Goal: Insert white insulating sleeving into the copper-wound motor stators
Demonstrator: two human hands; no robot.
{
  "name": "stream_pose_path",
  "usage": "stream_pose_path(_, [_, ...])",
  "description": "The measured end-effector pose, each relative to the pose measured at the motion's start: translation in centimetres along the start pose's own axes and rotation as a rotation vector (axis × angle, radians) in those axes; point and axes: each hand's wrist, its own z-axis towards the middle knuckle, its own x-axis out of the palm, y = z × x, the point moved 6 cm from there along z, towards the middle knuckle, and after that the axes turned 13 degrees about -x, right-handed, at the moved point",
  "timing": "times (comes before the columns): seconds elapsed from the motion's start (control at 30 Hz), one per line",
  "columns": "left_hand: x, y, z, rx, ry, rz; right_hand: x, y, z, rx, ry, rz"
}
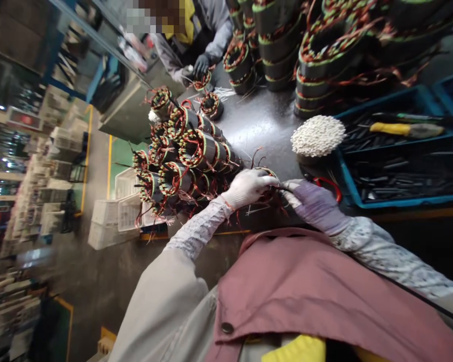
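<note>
My left hand [249,188], in a white glove, is curled over a wire-wound motor stator [272,173] at the table's near edge. Red lead wires stick out around this stator, and much of it is hidden under the glove. My right hand [317,203], in a purple and white glove, is at the stator's right side. Its fingertips pinch a thin dark strand [280,188] that runs toward my left fingers. Whether that strand is a wire or a sleeve is too small to tell. Loose white ties [253,208] lie just below the stator.
Piled stators [200,151] stand close on the left, and taller stacks [277,45] at the back. A bundle of white sticks [319,136] and blue bins [400,203] of black pieces are at right. Across the table, a co-worker's gloved hand [201,65] touches another stator.
</note>
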Motion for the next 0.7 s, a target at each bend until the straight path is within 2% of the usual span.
stream_pose_path(0.1, [-1.1,2.9,-2.5,-0.257,-0.155,-0.116,0.8,0.5,0.5,-0.023,0.040,-0.109])
stream_pose_path(0.13, [-1.4,3.2,-3.1,-0.299,-0.184,-0.078,1.0,0.6,0.5,-0.028,0.061,-0.135])
stream_pose_path(0.2, [-1.6,2.3,-3.2,-0.262,-0.183,0.098,1.4,0.6,0.8,-0.039,0.133,-0.173])
stream_pose_path(0.33, [-0.5,-2.2,-0.7,0.023,-0.026,0.420,1.8,0.5,1.6,-0.037,0.275,-0.225])
stream_pose_path(0.43, [0.3,-4.1,1.1,0.124,0.097,0.432,1.7,0.6,1.9,-0.044,0.303,-0.229])
stream_pose_path(0.6, [0.1,-3.6,2.3,-0.073,0.184,0.106,2.0,0.5,1.6,-0.023,0.285,-0.171])
stream_pose_path(0.7, [-0.1,-3.2,1.2,-0.083,0.225,-0.004,2.1,0.4,1.6,0.019,0.255,-0.122])
